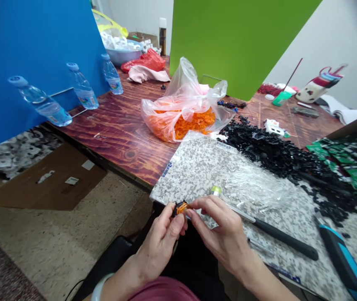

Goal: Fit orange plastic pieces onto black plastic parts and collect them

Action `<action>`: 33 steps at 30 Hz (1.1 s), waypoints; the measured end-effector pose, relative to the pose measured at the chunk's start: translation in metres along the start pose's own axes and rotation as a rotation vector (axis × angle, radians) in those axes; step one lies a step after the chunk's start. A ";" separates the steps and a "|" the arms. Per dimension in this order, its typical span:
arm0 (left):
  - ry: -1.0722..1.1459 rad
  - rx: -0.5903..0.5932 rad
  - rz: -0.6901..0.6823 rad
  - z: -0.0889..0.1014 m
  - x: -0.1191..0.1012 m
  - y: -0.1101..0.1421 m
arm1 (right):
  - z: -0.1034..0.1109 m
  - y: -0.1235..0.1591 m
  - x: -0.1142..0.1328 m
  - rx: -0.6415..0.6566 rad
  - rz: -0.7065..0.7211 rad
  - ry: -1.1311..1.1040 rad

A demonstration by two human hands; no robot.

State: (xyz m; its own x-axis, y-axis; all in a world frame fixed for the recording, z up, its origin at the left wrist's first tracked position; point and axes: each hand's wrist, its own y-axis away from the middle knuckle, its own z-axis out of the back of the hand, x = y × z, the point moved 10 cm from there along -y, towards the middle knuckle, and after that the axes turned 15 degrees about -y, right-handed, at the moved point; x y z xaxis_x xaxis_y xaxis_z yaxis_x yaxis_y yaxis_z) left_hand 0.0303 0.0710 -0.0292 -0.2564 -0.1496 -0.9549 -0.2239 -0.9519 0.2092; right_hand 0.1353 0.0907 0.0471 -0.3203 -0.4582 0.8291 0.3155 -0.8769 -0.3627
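Between my hands, just off the near edge of the speckled stone slab (193, 167), is a small black and orange plastic part (182, 207). My left hand (162, 232) is closed around its lower and left side, thumb in front. Thumb and forefinger of my right hand (217, 223) pinch together at its right side; whether they grip the orange piece or something smaller I cannot make out. Beside my right hand lies a tool with a long black handle (286, 238) and metal shaft. A bunch of thin clear strands (256, 186) spreads over the slab behind it.
A clear bag of orange parts (181, 121) stands behind the slab. Heaped black parts (269, 146) and green circuit boards (350, 167) cover the right side. A blue and black cutter (344, 255) lies at front right. Water bottles (82, 90) line the blue panel (34, 42).
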 end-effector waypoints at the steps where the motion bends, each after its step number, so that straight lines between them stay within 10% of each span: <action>1: -0.010 -0.001 -0.007 -0.001 -0.001 0.000 | 0.000 0.002 -0.001 -0.014 0.005 0.000; 33: -0.159 -0.010 -0.113 -0.005 -0.008 0.004 | 0.011 0.011 0.004 -0.091 0.027 -0.038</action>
State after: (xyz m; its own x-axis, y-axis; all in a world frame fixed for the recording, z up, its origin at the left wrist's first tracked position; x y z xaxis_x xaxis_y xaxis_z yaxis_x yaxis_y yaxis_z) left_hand 0.0367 0.0669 -0.0216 -0.3753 0.0017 -0.9269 -0.2505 -0.9630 0.0997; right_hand 0.1475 0.0811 0.0511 -0.2779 -0.4773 0.8337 0.2402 -0.8748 -0.4208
